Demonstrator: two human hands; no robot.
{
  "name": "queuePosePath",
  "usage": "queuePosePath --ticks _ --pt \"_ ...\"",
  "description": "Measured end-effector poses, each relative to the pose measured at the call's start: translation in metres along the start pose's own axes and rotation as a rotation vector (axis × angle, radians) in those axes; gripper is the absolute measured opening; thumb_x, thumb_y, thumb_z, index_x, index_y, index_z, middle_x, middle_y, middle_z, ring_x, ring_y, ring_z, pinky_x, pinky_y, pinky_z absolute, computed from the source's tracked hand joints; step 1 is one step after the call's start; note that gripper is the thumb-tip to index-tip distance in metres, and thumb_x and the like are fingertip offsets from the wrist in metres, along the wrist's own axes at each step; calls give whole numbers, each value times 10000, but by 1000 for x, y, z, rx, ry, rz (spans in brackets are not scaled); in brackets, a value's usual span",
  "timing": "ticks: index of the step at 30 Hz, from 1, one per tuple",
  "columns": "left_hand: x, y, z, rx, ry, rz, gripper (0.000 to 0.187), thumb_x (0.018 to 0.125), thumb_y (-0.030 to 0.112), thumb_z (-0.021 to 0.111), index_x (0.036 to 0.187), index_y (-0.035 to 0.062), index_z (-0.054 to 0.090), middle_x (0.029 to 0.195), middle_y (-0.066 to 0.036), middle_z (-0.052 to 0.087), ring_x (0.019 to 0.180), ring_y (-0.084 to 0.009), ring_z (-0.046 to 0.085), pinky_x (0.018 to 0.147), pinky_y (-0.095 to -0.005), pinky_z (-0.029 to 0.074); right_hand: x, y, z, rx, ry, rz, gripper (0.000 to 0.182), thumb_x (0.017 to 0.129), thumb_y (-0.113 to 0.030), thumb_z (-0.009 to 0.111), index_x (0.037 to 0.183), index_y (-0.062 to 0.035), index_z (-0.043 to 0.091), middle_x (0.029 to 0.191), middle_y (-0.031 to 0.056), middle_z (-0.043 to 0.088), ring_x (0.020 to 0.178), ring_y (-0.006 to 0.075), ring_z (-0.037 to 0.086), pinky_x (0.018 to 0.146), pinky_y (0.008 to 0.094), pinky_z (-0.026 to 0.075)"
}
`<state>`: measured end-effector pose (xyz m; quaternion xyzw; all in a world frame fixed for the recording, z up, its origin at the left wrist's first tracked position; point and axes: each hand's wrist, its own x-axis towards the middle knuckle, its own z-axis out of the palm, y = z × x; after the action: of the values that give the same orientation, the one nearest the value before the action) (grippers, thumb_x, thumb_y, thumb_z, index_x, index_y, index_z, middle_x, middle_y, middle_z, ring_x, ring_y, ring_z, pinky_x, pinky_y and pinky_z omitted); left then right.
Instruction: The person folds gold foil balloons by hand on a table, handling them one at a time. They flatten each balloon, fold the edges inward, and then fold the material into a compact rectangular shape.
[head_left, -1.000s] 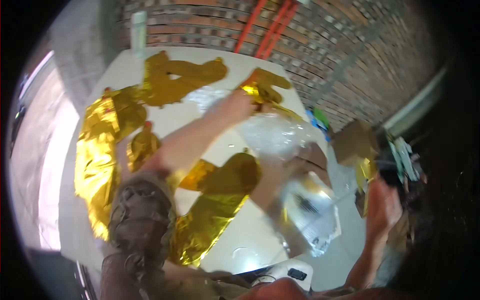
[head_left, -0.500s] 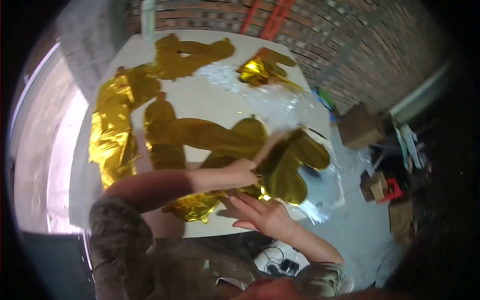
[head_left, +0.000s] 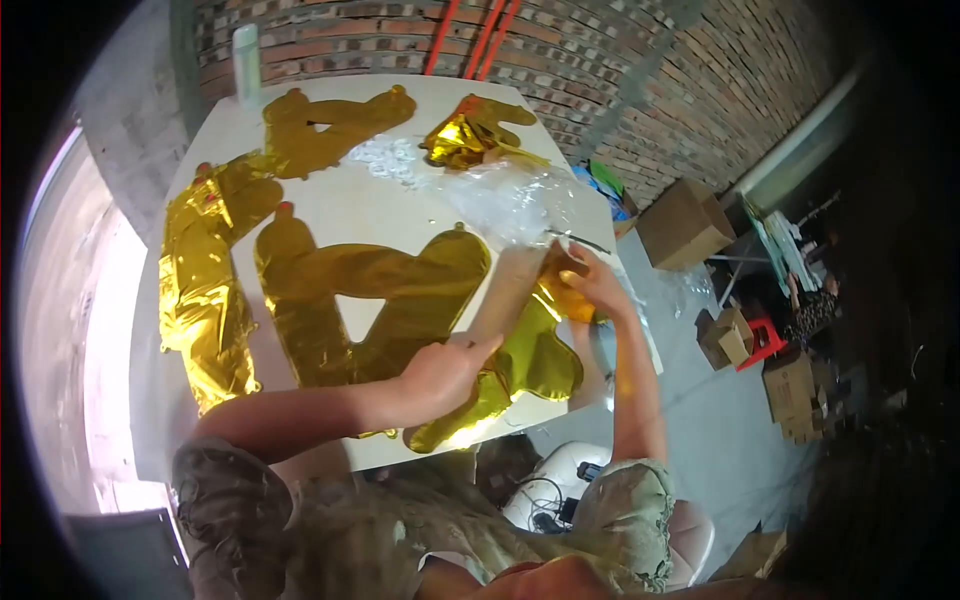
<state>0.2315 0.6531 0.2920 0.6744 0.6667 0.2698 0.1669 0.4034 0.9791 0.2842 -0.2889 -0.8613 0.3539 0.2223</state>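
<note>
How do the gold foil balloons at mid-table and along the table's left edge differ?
The mid-table balloon looks mostly smooth and dull; the left-edge balloon is wrinkled and glinting. The mid-table balloon has a triangular opening; the left-edge balloon shows none. Both are gold and uninflated.

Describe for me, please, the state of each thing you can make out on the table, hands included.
Left hand: on foil, one finger extended
Right hand: fingers bent against foil
Near foil balloon: uninflated, partly hidden
Middle foil balloon: flat, uninflated
Left-edge foil balloon: wrinkled, uninflated
Far-left foil balloon: flat, uninflated
Far-right foil: partly bunched up
Clear plastic: crumpled
Bottle: upright
</note>
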Motion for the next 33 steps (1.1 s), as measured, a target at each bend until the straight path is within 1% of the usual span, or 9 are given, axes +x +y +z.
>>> queuePosePath --ticks 2,5,10,16,20,26,28,31,33 --pt "-7 -5 8 15 143 89 536 922 129 518 1454 129 452 1076 -262 669 859 -402 677 752 -483 550 12 15 3 246 -90 1 474 899 -89 663 1355 -20 557 1208 64 629 1080 162 607 890 295 504" --pt "-17 11 -10 -45 12 0 643 807 46 571 1441 55 464 1066 -288 639 793 -417 675 692 -484 557 16 22 -12 -22 -89 -106 314 909 -28 639 1222 -27 609 1099 28 662 983 130 610 849 285 505" --pt "-51 3 -30 -308 -71 -151 380 907 209 599 1254 55 577 884 -223 673 799 -381 668 699 -449 526 15 -7 -42 310 -241 30 136 937 -53 649 1068 -25 624 932 -19 645 881 75 586 790 238 486" --pt "-123 -15 -71 -427 -53 -226 280 902 321 681 922 42 654 784 -156 648 686 -259 629 640 -376 487 45 -169 1 15 -308 -71 127 958 -76 633 1068 -13 632 895 -7 649 823 72 575 738 240 474" --pt "-145 -52 -78 -501 158 -340 310 882 333 692 822 31 656 683 -190 611 620 -327 619 576 -426 463 110 -220 74 -396 -359 -450 171 935 -160 655 1033 -20 654 844 90 670 783 178 626 730 305 489" --pt "-161 -80 -91 -345 130 -412 290 885 317 688 821 34 690 661 -143 662 565 -312 640 552 -385 499 189 -206 170 -584 -570 -385 271 915 -249 657 1103 -55 665 932 140 708 869 288 667 772 386 508" --pt "-166 -86 -87 -440 118 -456 254 880 304 698 804 62 712 637 -132 657 552 -303 637 552 -398 507 188 -200 188 -740 -331 -424 296 894 -224 661 1143 -64 664 978 165 708 904 345 665 808 431 520" --pt "-176 -96 -89 -115 270 -237 225 846 305 737 857 81 722 760 -124 703 646 -271 673 573 -385 525 120 -219 205 -899 -93 -667 324 866 -176 660 1153 -26 659 1155 180 670 1075 368 618 950 471 481" --pt "-181 -90 -103 92 221 -277 355 795 321 774 1045 75 715 1096 -155 702 972 -290 681 765 -406 551 45 -236 212 -693 -135 -688 349 864 -172 673 1173 -13 642 1216 186 645 1171 382 575 1028 484 442"
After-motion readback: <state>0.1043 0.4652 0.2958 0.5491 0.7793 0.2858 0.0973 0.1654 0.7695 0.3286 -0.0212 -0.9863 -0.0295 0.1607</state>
